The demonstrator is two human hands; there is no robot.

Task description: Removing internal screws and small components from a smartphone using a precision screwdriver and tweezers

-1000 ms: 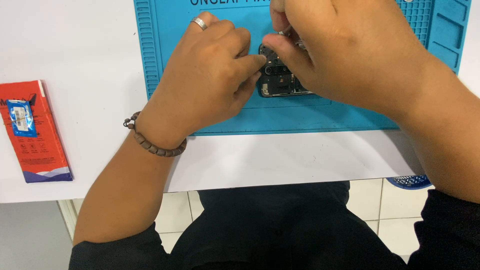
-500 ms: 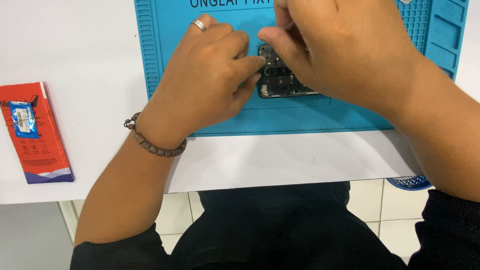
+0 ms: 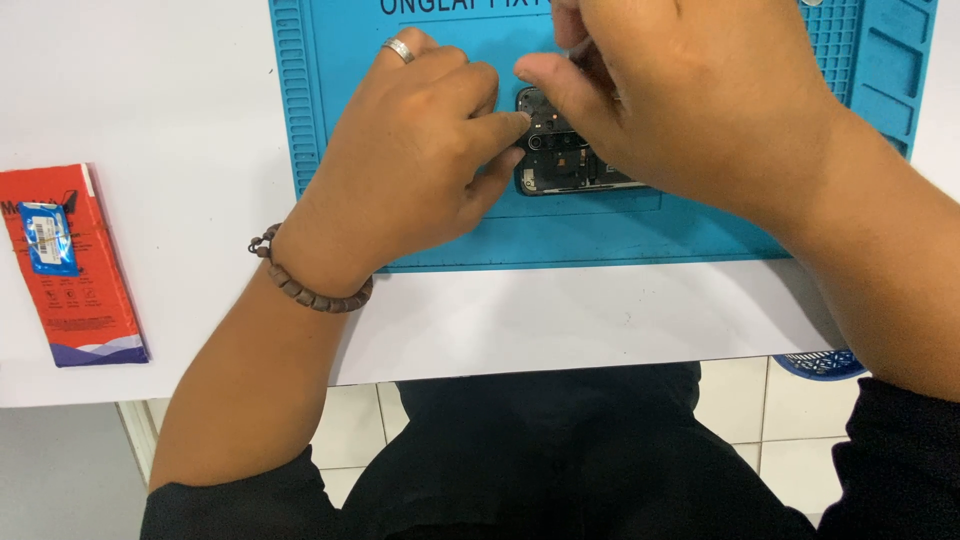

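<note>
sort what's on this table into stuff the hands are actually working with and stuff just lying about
In use:
- opened black phone with exposed parts, touched by both hands
- left hand, fingertips on the phone's edge
- right hand, over the phone
- blue rubber repair mat under the phone

Lying about:
- flat red rectangular packet on the white table, off to the left
- blue plastic basket on the floor

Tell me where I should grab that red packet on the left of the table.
Take the red packet by its long edges, thumb and fingers pinching across its narrow width, coming from above. It lies flat on the white table with both long sides free, well clear of the blue mat.
</note>
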